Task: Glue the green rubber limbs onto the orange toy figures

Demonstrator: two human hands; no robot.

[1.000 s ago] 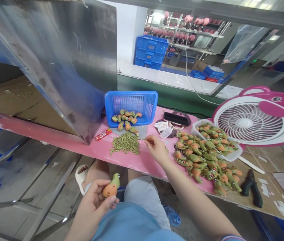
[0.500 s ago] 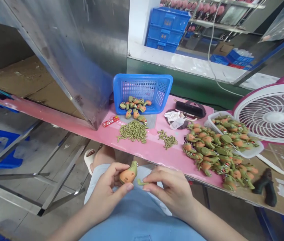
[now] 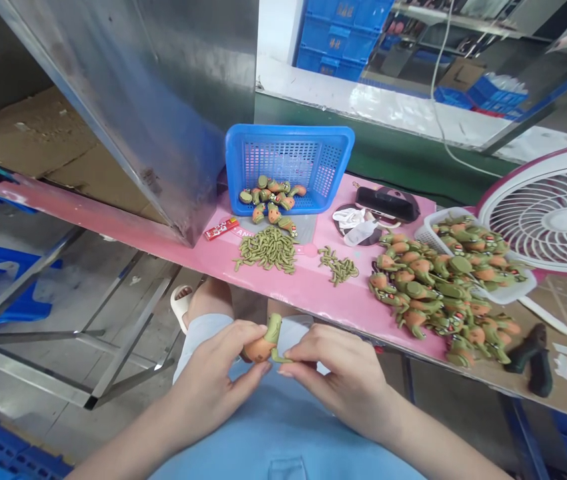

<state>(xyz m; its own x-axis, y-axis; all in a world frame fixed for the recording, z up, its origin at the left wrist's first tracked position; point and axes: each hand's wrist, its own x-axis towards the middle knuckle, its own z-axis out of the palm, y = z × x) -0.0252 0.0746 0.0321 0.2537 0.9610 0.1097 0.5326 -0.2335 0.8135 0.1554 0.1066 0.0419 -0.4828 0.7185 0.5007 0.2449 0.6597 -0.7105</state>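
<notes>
Above my lap, my left hand grips a small orange-and-green toy figure between thumb and fingers. My right hand pinches a thin green curved piece, its end against the figure's side. Whether the two are joined I cannot tell. On the pink table ahead lies a heap of green curved pieces, with a smaller heap of green pieces to its right. Similar figures lie in and before a blue basket. A large pile of figures covers the right side.
A white basket with figures stands by a white-and-pink fan. Near the back lie a black case and a red packet. Dark objects lie at the right. A metal panel rises at the left.
My right hand has brought the green piece against the figure; before, a gap separated them. The figure has turned in my left hand. The view has tilted down slightly.
</notes>
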